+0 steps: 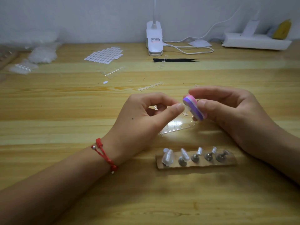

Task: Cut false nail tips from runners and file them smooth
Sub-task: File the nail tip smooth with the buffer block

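My left hand [146,114] pinches a small clear nail tip [187,109] between thumb and forefinger above the wooden table [65,101]. My right hand [230,111] grips a short pink and purple file block [193,109], whose edge touches the tip. Below the hands lie clear runners [177,127] with tips attached. Nearer to me stands a clear holder strip [196,157] with several metal pegs; two pegs on the left carry clear nail tips.
An empty runner [150,86] and another with tips [113,72] lie further back. Black tweezers [175,60], a sheet of white oval stickers [104,55], a white clip lamp [154,39] with cable, plastic bags [37,54] at left, a power strip [256,41] at right.
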The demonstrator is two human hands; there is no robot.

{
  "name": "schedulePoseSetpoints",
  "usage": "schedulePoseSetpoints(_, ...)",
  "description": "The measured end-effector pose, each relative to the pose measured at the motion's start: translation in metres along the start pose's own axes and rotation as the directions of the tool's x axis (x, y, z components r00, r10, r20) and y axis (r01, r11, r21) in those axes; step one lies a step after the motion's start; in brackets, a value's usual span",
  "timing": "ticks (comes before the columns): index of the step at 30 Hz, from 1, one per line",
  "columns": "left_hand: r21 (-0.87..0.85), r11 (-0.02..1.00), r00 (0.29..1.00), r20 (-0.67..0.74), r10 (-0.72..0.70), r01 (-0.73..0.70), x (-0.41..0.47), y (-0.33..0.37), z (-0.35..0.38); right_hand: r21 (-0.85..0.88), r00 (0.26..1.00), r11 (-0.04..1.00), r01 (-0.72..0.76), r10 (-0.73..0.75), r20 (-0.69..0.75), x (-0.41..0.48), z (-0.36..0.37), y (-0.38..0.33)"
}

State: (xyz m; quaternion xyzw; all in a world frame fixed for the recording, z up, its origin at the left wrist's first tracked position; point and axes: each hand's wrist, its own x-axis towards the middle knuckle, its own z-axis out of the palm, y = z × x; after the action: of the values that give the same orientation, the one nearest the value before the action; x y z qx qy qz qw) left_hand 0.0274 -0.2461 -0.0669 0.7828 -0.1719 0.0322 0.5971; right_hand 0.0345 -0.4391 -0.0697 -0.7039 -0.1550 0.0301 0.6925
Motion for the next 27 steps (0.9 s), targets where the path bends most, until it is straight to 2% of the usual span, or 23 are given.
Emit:
schedulePoseSetpoints(3,0.012,1.0,1.0,-0.016,0.013,-0.013,-0.0005,-0.0013,-0.0004,-0.04,0.999,0.999,-0.012,0.013,0.03,-0.0003,-0.0005,-0.0005)
schedulePoseSetpoints(7,-0.02,1.0,0.993,-0.118,0.012,-0.014,0.0021,-0.0038,-0.003,-0.014,1.0,1.0,-0.013,0.013,0.023,0.0014,-0.0014,0.0011)
schedulePoseSetpoints(10,-0.003,1.0,1.0,-0.006,0.019,-0.019,0.0014,-0.0024,-0.003,0.052,1.0,0.999,0.009,-0.008,-0.015,0.0019,-0.0001,0.001)
schedulePoseSetpoints(12,0.01,1.0,0.999,0.029,0.021,-0.021,0.0002,-0.0017,-0.0018,0.006,1.0,1.0,0.015,-0.016,0.02,0.0005,0.0024,0.0002)
schedulePoseSetpoints(14,0.009,1.0,0.999,-0.042,0.026,-0.026,0.001,-0.0021,-0.003,-0.033,0.999,0.999,0.017,-0.016,0.036,0.0,0.003,0.0006)
schedulePoseSetpoints(17,-0.056,0.998,0.985,-0.172,0.014,-0.024,0.0034,-0.0022,-0.0048,0.057,1.0,0.998,0.016,-0.018,0.025,0.0023,0.0018,0.0013)
schedulePoseSetpoints(20,-0.033,0.999,0.995,-0.101,0.024,-0.028,0.0022,-0.001,-0.0016,0.137,1.0,0.99,0.019,-0.022,0.017,0.0035,0.0015,0.0024)
schedulePoseSetpoints(22,-0.021,0.999,0.998,-0.064,0.025,-0.026,0.0008,-0.001,0.0007,0.086,0.999,0.996,0.024,-0.029,0.046,0.0029,0.0018,0.0027)
schedulePoseSetpoints(27,-0.02,0.999,0.995,-0.095,0.023,-0.025,0.0015,-0.0023,-0.001,0.033,0.996,0.999,-0.006,0.003,0.091,0.0005,0.003,-0.0005)
